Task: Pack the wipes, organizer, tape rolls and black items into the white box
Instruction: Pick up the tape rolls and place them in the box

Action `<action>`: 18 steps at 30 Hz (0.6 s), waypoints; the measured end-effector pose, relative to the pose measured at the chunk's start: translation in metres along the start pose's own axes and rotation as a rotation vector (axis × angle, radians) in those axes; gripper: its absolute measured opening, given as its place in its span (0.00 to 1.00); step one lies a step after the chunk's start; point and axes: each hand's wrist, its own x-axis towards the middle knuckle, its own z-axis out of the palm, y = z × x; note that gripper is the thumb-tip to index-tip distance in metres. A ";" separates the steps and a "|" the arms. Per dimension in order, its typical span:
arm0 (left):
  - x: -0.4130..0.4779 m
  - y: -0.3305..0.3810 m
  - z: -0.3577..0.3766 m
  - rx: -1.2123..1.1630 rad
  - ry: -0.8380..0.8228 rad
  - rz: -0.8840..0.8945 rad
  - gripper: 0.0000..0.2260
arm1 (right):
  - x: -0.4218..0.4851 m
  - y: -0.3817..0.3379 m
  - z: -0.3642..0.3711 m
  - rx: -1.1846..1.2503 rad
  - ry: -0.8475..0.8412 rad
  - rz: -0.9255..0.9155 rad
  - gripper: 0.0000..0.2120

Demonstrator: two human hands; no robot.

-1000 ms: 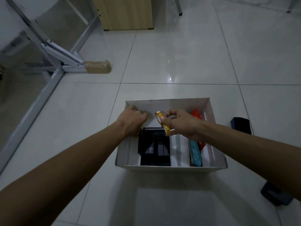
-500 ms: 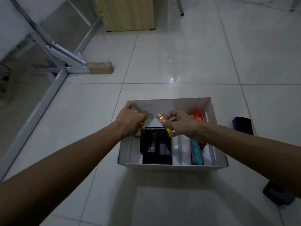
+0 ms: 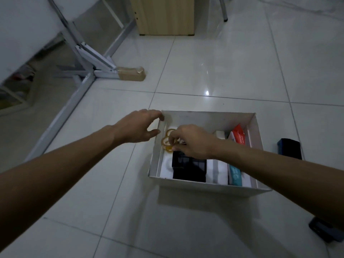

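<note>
The white box (image 3: 208, 186) stands on the tiled floor. Inside it are a black mesh organizer (image 3: 191, 169), a teal wipes pack (image 3: 235, 174) and a red wipes pack (image 3: 239, 135). Amber tape rolls (image 3: 166, 141) lie in its far-left corner. My right hand (image 3: 191, 141) reaches down into that corner, fingertips pinched on one tape roll that rests against the others. My left hand (image 3: 137, 127) hovers just outside the box's far-left corner, fingers spread and holding nothing. One black item (image 3: 289, 148) lies on the floor right of the box, another (image 3: 323, 231) at the lower right.
A white metal frame (image 3: 89, 58) with a brown taped foot (image 3: 131, 73) runs along the left. A wooden cabinet (image 3: 165, 15) stands at the back, with a metal leg (image 3: 224, 12) beside it. Bare tiles surround the box.
My left hand came out of the box and opened beside its left corner. My right hand carried the yellow tape roll left and down onto the rolls in the far-left corner.
</note>
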 end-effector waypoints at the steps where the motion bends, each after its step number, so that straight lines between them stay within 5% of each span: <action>1: -0.002 0.000 0.001 -0.059 0.007 -0.026 0.19 | 0.006 -0.005 0.002 -0.035 -0.030 -0.014 0.09; 6: -0.008 0.004 -0.005 -0.248 0.013 -0.131 0.17 | 0.027 -0.017 0.015 -0.196 -0.139 -0.054 0.09; 11: -0.015 0.022 0.001 0.075 -0.191 0.003 0.30 | 0.023 -0.011 0.010 -0.145 -0.125 -0.055 0.11; 18: -0.012 0.037 0.009 0.157 -0.134 0.060 0.21 | 0.011 -0.005 0.013 -0.049 -0.039 -0.086 0.10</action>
